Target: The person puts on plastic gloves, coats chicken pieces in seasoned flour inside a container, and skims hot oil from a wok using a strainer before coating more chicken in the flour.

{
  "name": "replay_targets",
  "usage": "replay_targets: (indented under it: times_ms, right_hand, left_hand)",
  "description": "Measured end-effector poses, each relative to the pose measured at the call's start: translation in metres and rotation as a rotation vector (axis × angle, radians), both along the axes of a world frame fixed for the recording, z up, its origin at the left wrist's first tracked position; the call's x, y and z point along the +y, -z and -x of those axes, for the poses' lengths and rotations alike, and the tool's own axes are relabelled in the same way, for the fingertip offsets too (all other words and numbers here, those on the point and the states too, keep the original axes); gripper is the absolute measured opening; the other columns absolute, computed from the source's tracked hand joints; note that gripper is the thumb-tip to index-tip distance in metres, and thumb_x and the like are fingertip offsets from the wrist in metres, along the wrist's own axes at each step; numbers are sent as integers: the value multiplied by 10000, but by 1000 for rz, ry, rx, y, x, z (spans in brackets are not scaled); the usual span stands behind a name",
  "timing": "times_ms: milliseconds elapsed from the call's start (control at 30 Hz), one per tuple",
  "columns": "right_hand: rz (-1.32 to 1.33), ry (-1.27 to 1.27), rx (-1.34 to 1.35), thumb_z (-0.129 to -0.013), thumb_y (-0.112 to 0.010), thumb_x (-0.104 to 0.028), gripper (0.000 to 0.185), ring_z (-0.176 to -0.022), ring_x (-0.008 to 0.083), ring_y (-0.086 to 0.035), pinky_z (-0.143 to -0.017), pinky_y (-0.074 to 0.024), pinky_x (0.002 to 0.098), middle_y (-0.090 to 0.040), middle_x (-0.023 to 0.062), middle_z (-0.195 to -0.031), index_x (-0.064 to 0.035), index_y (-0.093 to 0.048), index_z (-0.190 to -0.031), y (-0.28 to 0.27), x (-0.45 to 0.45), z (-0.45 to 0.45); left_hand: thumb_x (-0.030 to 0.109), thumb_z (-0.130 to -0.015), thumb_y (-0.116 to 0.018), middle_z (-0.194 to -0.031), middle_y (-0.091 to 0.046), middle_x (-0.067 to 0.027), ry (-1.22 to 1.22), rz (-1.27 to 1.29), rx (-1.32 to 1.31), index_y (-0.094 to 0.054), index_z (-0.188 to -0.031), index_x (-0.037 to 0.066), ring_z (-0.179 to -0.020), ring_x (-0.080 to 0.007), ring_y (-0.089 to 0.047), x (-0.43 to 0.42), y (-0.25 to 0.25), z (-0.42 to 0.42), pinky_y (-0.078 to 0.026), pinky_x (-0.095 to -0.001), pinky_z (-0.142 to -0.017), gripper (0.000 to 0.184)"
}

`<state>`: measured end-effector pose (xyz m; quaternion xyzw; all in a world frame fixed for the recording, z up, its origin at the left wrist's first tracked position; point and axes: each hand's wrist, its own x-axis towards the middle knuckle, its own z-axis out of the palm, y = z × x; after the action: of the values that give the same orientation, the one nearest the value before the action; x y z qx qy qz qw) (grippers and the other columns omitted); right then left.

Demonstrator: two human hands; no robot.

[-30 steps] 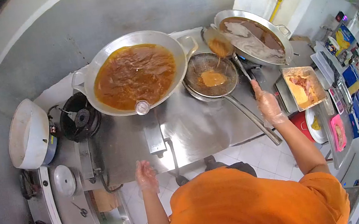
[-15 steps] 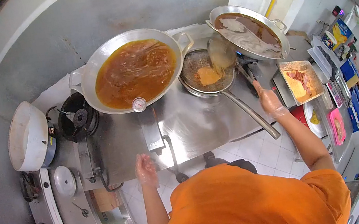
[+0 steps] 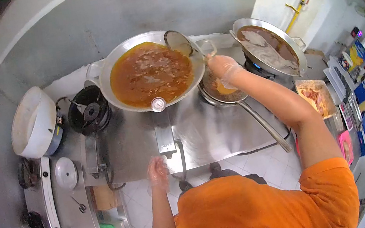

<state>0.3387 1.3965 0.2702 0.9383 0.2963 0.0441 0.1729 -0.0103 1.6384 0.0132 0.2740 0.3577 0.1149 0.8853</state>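
My right hand [image 3: 224, 67], in a clear glove, is closed on the handle of a round mesh skimmer [image 3: 177, 42]. The skimmer's head is tilted over the right rim of a large wok [image 3: 153, 73] of brown, bubbling oil. Below my right hand, a long-handled strainer [image 3: 241, 99] holds orange-brown residue and rests over a pot, partly hidden by my arm. My left hand [image 3: 157, 172], also gloved, hangs by the counter's front edge with nothing visible in it; its fingers are loosely bent. A dial thermometer [image 3: 158, 104] sits at the wok's front rim.
A second wok [image 3: 272, 48] with foamy brown liquid stands at the back right. Beside it is a tray of coated meat [image 3: 316, 98]. An unused black burner [image 3: 91, 111] and a white pot [image 3: 32, 122] are on the left. Scissors [image 3: 81, 205] lie on the left counter.
My right hand has moved left with the skimmer, from above the strainer to the big wok. The view has shifted slightly. My left hand stays near the counter's front edge.
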Motion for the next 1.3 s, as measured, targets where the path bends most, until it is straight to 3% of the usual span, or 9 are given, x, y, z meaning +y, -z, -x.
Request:
replay_targets:
  times_ms: [100, 433, 667, 800, 867, 1067, 1133, 1233, 1300]
  right_hand:
    - [228, -196, 120, -838, -666, -23, 304, -1010, 359, -739, -803, -603, 426, -754, 200, -1073, 52, -718, -1128, 6, 29, 1]
    - [186, -487, 600, -825, -600, -44, 138, -833, 442, -712, -717, -552, 497, -718, 253, -844, 41, -705, -854, 39, 79, -9]
    - [-301, -1, 1185, -984, -564, -125, 273, -521, 159, -523, -458, -393, 336, -535, 31, -645, -122, -673, -1235, -6, 115, 36]
    - [-736, 109, 1466, -1044, -561, -192, 504, -486, 76, -406, -439, -330, 267, -445, -51, -624, -229, -487, -1540, 26, 101, 31]
    - [-853, 129, 1494, -1041, -569, -186, 525, -485, 75, -397, -436, -313, 266, -445, -54, -627, -219, -465, -1554, 37, 95, 25]
    - [-956, 90, 1492, -1034, -582, -176, 593, -509, 68, -405, -460, -325, 259, -449, -51, -634, -182, -391, -1595, 38, 55, 13]
    - [-1000, 96, 1474, -1021, -579, -167, 565, -564, 80, -458, -526, -391, 264, -492, -35, -657, -146, -442, -1568, 28, 28, 17]
    - [-767, -6, 997, -1006, -592, -170, 519, -615, 162, -550, -608, -464, 335, -569, 34, -685, -96, -507, -1513, -22, -28, 37]
    - [-741, -237, 598, -1002, -598, -169, 477, -731, 309, -661, -749, -517, 437, -654, 178, -747, -56, -540, -1462, -9, -80, 27]
  left_hand:
    - [334, -967, -720, -890, -679, -26, -74, 10, 6, -667, -969, 95, -755, -89, -638, -3, 6, 7, -518, -210, -588, 245]
    - [222, -973, -676, -960, -679, -28, -241, 63, 34, -643, -1079, 110, -796, -120, -615, 11, 15, 59, -473, -260, -643, 158]
    - [274, -981, -679, -954, -700, -16, -266, 40, 29, -646, -1078, 116, -775, -112, -631, 17, 18, 68, -475, -252, -607, 188]
    - [334, -989, -686, -899, -709, -6, -265, -3, 63, -670, -1002, 122, -733, -93, -659, 10, -6, 47, -476, -225, -548, 213]
    - [199, -979, -671, -1002, -699, -19, -160, 15, -9, -642, -1102, 115, -904, -124, -663, 19, 0, 45, -509, -252, -644, 152]
    - [217, -998, -662, -1001, -687, -19, -110, -30, -12, -648, -1084, 86, -904, -119, -664, 15, -37, 4, -535, -253, -644, 157]
    - [305, -990, -675, -918, -698, -16, -102, -49, -8, -676, -1024, 93, -714, -100, -624, 10, -44, -6, -489, -226, -555, 215]
    - [341, -982, -685, -885, -708, -17, -50, -41, -18, -692, -990, 96, -620, -93, -605, 7, -44, -17, -466, -219, -506, 246]
    - [347, -981, -686, -902, -699, -16, -25, -47, -13, -686, -1007, 98, -644, -94, -597, 2, -43, -21, -462, -225, -526, 250]
